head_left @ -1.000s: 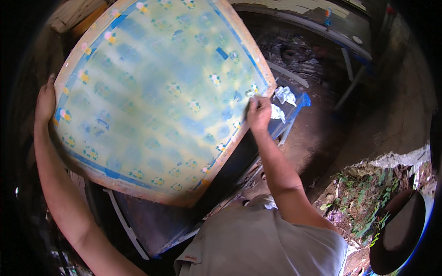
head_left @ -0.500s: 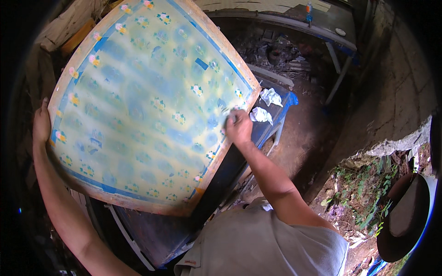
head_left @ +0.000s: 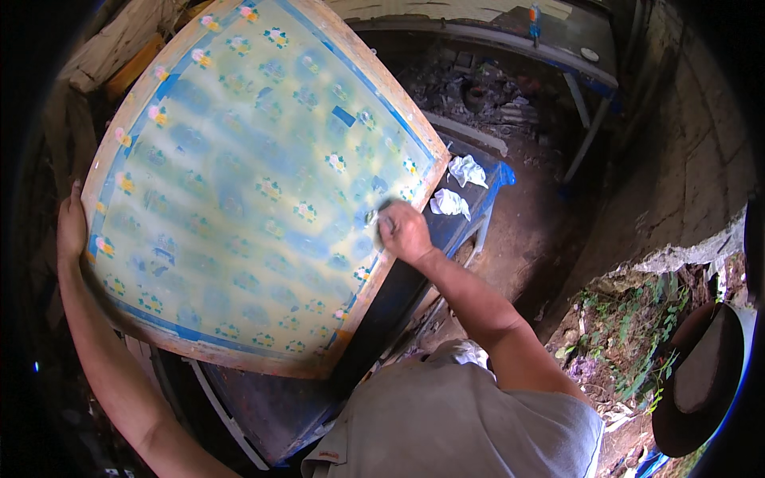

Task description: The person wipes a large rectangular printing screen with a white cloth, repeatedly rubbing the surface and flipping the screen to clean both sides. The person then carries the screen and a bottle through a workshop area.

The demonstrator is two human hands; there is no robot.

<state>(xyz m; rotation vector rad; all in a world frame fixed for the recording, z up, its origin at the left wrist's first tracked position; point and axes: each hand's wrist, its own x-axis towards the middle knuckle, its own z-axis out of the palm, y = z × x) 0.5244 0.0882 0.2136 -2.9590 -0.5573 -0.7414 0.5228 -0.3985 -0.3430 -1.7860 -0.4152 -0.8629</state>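
Observation:
A large printing screen is tilted up before me, its pale mesh patterned with small flower clusters and blurred blue patches. Its wooden frame has blue strips along the inside. My left hand grips the frame's left edge, the fingers partly hidden behind it. Near the right edge, my right hand is closed and pressed to the mesh. A bit of white rag shows at its fingertips; the rest is covered by the hand.
Two crumpled white cloths lie on a dark table right of the screen. Another table at the back holds a bottle. Rubble covers the ground between. A rough wall and plants are at right.
My right hand has moved slightly down and left across the mesh with the rag. The screen has shifted slightly left, my left hand still on its edge.

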